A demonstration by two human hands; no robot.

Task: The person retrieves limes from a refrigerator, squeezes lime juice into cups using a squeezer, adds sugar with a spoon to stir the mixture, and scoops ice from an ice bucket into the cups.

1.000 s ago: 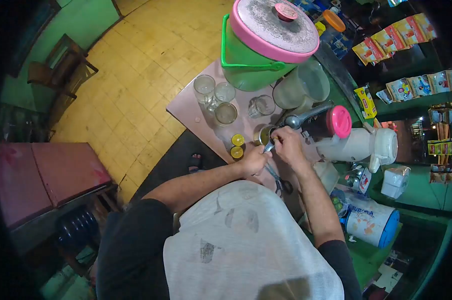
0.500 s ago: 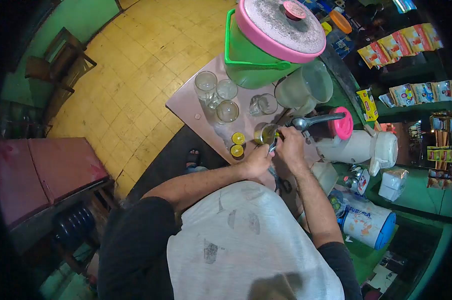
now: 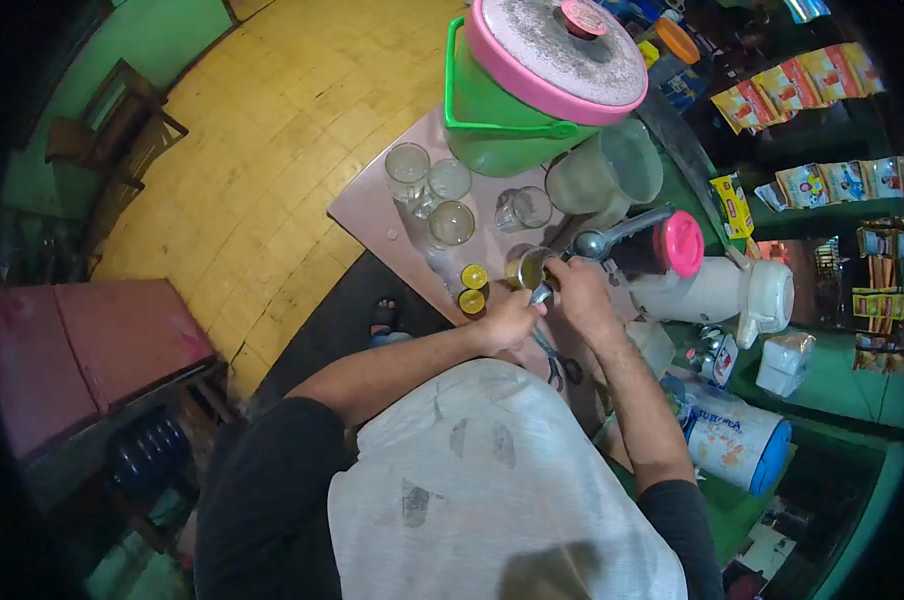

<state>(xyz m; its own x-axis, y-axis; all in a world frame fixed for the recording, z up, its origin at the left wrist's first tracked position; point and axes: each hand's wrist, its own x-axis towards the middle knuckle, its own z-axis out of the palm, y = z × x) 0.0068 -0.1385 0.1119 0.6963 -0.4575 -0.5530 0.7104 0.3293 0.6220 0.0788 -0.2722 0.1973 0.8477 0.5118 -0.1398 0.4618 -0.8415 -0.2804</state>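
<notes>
Centrally, metal utensil (image 3: 541, 293) clamped in left grip (image 3: 510, 319), cup (image 3: 523, 269) just beyond, right grip (image 3: 580, 292) — hold unclear.

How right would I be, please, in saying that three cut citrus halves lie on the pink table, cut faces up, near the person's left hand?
Not quite: the head view shows two cut citrus halves, not three, lying on the pink table, cut faces up, near the person's left hand.
</notes>
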